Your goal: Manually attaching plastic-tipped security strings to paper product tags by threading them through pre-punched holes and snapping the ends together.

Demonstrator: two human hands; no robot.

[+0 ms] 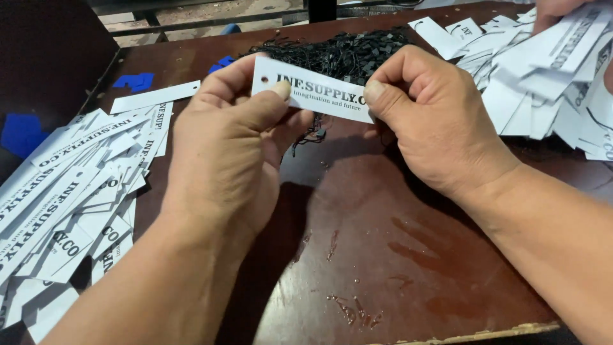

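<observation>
While both hands meet above the bench's middle, one tag is kept between them.
Left hand (223,147): closed on the white tag (313,89), thumb pressed on its punched end.
Right hand (434,115): pinched shut on the tag's other end.
Black strings (345,51): heaped at the far edge.
Tag piles (70,191): spread along the left edge and far right corner.

A dark reddish-brown tabletop (383,255) with scuffed, worn patches carries everything. Left of the fingers (281,89) lies a loose heap of white printed tags (70,204), and right of them a second heap of white tags (543,89). Just beyond the fingers sits a tangle of black strings (345,54), with small blue scraps (135,81) farther left.
</observation>
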